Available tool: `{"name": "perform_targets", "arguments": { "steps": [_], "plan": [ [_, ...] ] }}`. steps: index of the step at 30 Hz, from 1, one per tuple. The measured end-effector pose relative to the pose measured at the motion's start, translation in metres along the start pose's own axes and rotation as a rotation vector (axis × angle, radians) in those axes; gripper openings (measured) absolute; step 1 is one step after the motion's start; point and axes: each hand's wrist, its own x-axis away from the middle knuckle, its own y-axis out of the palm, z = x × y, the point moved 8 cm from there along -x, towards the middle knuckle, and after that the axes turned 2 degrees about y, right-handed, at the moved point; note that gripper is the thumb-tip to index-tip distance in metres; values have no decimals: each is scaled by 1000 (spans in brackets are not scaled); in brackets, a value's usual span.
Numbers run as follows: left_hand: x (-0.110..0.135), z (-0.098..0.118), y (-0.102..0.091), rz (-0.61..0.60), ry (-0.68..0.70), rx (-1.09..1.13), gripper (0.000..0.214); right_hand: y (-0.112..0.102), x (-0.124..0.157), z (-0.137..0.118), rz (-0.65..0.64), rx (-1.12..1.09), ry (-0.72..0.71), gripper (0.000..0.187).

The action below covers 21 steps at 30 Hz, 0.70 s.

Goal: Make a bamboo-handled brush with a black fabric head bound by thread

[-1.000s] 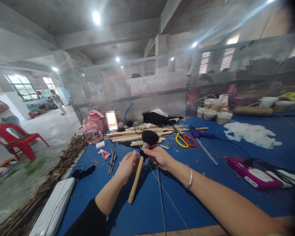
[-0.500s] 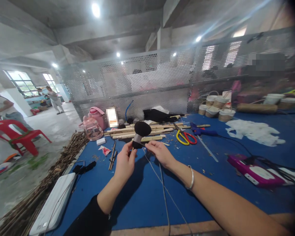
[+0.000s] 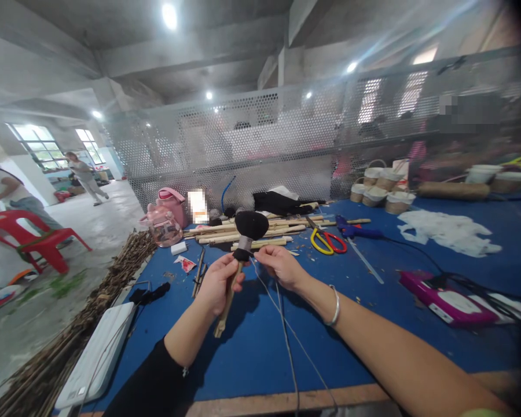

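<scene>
My left hand (image 3: 220,282) is closed around a wooden stick (image 3: 227,307) whose upper end carries a rounded black fabric head (image 3: 252,225). Grey cord is wound in a band (image 3: 245,242) around the neck below that head. Beside the neck, my right hand (image 3: 280,265) pinches the grey cord (image 3: 282,313), and its strands trail down over the blue table toward the front edge. Behind my hands lies a pile of pale wooden sticks (image 3: 226,236). Scissors (image 3: 327,240) with one yellow and one red handle rest just to the right of it.
A blue glue gun (image 3: 358,230), a crumpled white plastic bag (image 3: 451,234) and a purple device with cables (image 3: 447,301) lie on the right. A white power bank-like box (image 3: 98,356) sits on the left edge beside bundled twigs (image 3: 91,295). A perforated metal screen (image 3: 260,139) stands behind.
The stick has tilted and turned in my left hand, so its lower end now shows below the fingers. My right hand stays near the neck with the cord. A distant person has moved left.
</scene>
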Motion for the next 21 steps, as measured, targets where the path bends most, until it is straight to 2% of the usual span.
{"name": "perform_targets", "arguments": {
  "steps": [5, 7, 8, 9, 11, 13, 14, 16, 19, 21],
  "plan": [
    [7, -29, 13, -166, -329, 194, 17, 4, 1, 4, -161, -102, 42, 40],
    [5, -38, 6, -131, -392, 102, 18, 5, 2, 11, -200, -96, 92, 40],
    [1, -39, -2, -67, -372, -11, 20, 3, 1, 15, -183, -82, 108, 39],
    [-3, -35, -13, 28, -305, -161, 21, 0, -1, 18, -146, -61, 118, 38],
    [-7, -14, -30, 239, -33, -512, 25, -5, -4, 24, -56, -16, 132, 36],
    [0, 8, -28, 354, 277, -818, 34, -6, -5, 28, -5, 7, 134, 36],
    [4, 12, -22, 345, 381, -935, 41, -4, -5, 27, 2, 8, 127, 36],
    [9, 9, -7, 263, 478, -1103, 52, 0, -3, 24, 2, -4, 100, 36],
    [12, 4, 6, 168, 523, -1230, 45, 3, -1, 17, -3, -7, 56, 37],
    [12, 5, 6, 159, 526, -1245, 41, 1, 0, 16, 5, 50, 32, 37]
  ]
}}
